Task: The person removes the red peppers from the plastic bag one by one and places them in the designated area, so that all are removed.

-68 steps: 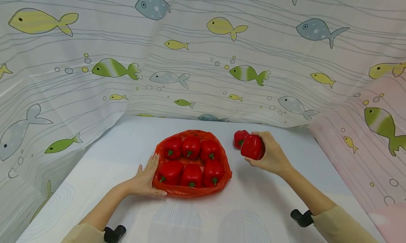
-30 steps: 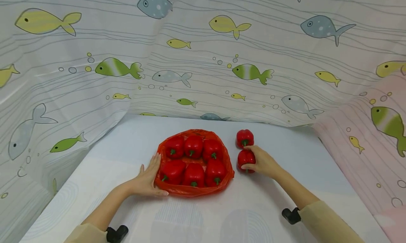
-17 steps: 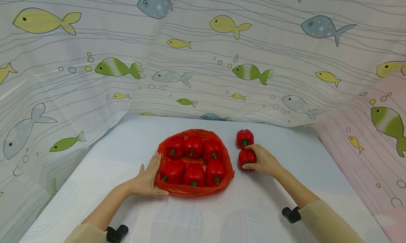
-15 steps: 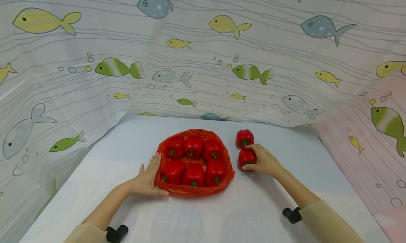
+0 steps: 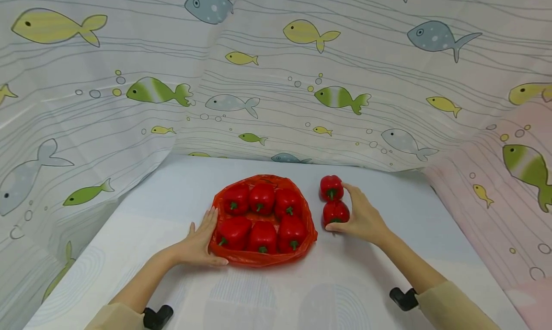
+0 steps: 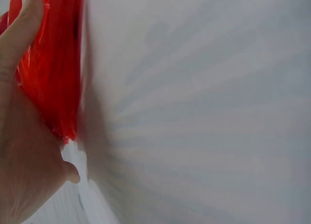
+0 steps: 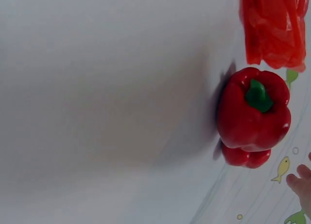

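In the head view, a red plastic bag with rolled-down sides holds several red bell peppers in two rows. My left hand rests against the bag's left side, fingers spread; the left wrist view shows its thumb along the red plastic. To the right of the bag, two more bell peppers stand on the table, a far one and a near one, close together. Around the near pepper's right side my right hand is spread wide; in the right wrist view its fingertips are apart from that pepper.
A white table with pale printed shapes lies under everything. Behind and at both sides hangs a fish-patterned curtain. Beige sleeves and black wrist mounts are at the lower edge.
My right hand has brought a held bell pepper down onto the table, in front of the other loose one. Its fingers have since spread off it. The left hand stays at the bag.
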Tool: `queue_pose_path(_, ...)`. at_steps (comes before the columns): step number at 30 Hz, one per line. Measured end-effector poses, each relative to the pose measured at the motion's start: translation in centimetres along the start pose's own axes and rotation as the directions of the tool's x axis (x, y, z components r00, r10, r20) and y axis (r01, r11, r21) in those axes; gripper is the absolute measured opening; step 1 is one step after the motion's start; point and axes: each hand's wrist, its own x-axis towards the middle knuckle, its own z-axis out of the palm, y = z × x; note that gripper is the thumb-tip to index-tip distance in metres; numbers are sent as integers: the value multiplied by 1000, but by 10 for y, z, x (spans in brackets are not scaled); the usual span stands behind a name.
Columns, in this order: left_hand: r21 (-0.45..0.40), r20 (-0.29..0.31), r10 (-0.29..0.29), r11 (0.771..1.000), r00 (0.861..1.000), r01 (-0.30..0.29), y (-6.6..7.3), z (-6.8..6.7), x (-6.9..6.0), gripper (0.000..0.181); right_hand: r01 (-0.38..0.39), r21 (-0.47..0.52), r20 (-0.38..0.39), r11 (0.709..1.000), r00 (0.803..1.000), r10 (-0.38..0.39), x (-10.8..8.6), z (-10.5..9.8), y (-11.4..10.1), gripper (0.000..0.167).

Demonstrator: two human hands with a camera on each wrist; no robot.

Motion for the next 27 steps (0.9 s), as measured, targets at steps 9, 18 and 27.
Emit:
queue_pose_path(9,-2,-2,4,1000,1000,-4,-2,0,0,132,160,23,-160,987,975,-154,3,-5,-29,112)
queue_pose_path(18,-5,-4,8,1000,1000,-8,-3,1,0,131,331,26,-208,943,925,-319,9,-15,-66,111)
queue_pose_path(27,-15,0,0,1000,1000,0,0,0,-2,131,447,23,-235,894,872,-430,13,-22,-93,111)
